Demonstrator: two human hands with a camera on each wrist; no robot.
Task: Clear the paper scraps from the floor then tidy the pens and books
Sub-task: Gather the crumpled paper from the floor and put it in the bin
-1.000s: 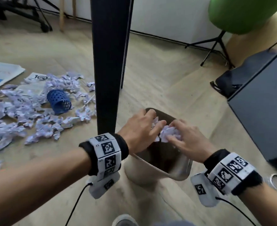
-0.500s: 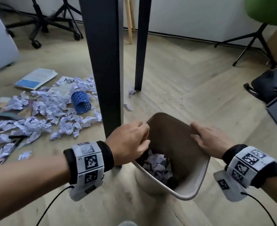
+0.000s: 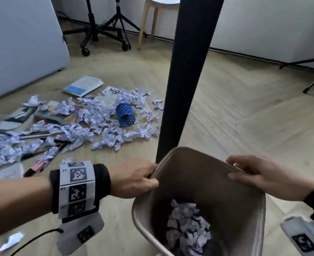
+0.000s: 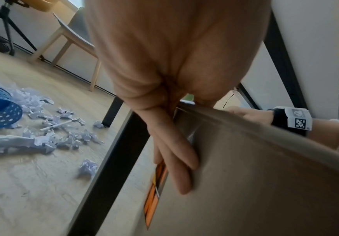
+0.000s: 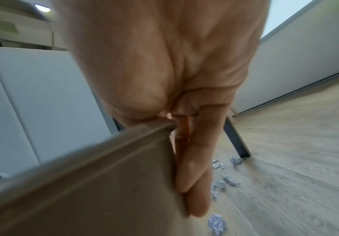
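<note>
A tan waste bin is held at its rim by both hands, with crumpled paper scraps lying in its bottom. My left hand grips the left rim, thumb inside and fingers down the outer wall. On the far right rim, my right hand grips the same way, fingers outside the wall. Many paper scraps cover the floor to the left. Among them lie a blue mesh pen cup on its side, pens and books.
A black table leg stands right behind the bin. An office chair base and a wooden stool are at the back, and a grey panel at left. One stray scrap lies near my left forearm.
Both hands dropped a wad of scraps into the bin, then took hold of its rim. The bin now appears nearer and tilted toward me, with more of the scrap pile in view.
</note>
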